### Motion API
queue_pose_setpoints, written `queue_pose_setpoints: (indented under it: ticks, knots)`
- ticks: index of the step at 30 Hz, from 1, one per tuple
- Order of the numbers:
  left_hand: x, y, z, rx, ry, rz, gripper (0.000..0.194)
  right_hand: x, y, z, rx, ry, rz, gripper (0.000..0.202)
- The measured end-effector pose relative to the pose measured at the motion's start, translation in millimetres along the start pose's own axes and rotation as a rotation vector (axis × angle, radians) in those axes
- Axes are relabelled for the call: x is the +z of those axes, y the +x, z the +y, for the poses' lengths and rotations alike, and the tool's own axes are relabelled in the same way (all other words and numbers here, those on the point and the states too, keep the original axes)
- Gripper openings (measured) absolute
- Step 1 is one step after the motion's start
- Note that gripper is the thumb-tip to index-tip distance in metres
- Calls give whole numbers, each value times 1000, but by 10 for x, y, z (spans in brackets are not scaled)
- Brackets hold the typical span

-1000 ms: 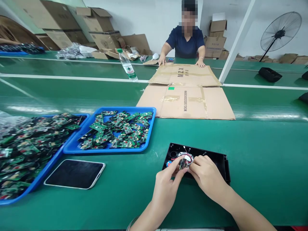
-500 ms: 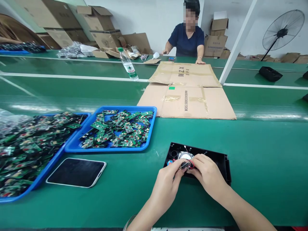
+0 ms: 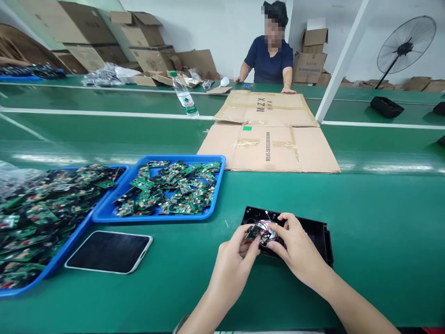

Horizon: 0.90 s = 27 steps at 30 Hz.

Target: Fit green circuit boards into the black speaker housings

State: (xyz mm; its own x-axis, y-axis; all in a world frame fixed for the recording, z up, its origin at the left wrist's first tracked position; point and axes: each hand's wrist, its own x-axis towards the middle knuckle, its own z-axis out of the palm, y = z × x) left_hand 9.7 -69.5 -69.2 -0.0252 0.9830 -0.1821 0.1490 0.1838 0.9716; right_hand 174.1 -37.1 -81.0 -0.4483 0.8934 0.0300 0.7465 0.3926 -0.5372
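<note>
A small green circuit board (image 3: 255, 232) is pinched between the thumb and fingers of my left hand (image 3: 239, 253), over the left part of a black plastic housing (image 3: 318, 239). Red and black wires run from the board toward a round silver part (image 3: 268, 228) in the housing. My right hand (image 3: 295, 241) reaches over the housing from the right, thumb and fingers apart at the wires and the round part. Whether its fingertips grip a wire is too small to tell.
Blue trays of circuit boards, one (image 3: 158, 218) in the middle and one (image 3: 52, 273) at far left, lie near a phone (image 3: 109, 252). Beyond are flattened cardboard (image 3: 281, 148), a bottle (image 3: 186, 97), and a person (image 3: 269, 62) whose hand rests at the cardboard's far edge.
My left hand has moved slightly left with the board, which now shows more of its green face. My right hand's fingers have spread and lifted, uncovering more of the round silver part.
</note>
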Motion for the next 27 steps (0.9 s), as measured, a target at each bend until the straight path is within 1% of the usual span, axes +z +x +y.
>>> queue_pose_setpoints:
  ticks: [3, 5, 7, 10, 12, 13, 14, 17, 19, 23, 27]
  knots:
    - [11, 5, -12, -58, -55, 29, 22, -5, -2, -8, 0, 48, -14, 30]
    - [23, 13, -23, -71, -63, 56, 23, -14, 1, 2, -12, 119, -7, 30]
    - [37, 21, -34, -67, -66, 69, 24, -34, -3, 25, 12, 244, 41, 22]
    - [67, 34, -49, -51, -75, 81, 25, -71, -37, 64, 124, 445, 162, 10]
    - [92, 44, -55, -43, -88, 102, 25, -84, -70, 76, 180, 519, 224, 7]
    - [105, 50, -57, -41, -96, 110, 26, -84, -85, 77, 163, 521, 239, 7]
    - [117, 54, -58, -40, -104, 118, 26, -80, -97, 74, 111, 499, 244, 7]
    - [152, 56, -52, -43, -117, 129, 26, -47, -111, 56, -132, 351, 254, 13]
    - [170, 45, -39, -51, -108, 117, 25, -17, -106, 50, -219, 273, 284, 13]
    - [191, 15, -4, -54, -69, 62, 24, 34, -93, 60, -228, 191, 344, 11]
    - [197, 3, 17, -33, -40, 30, 20, 59, -95, 63, -243, 136, 344, 12]
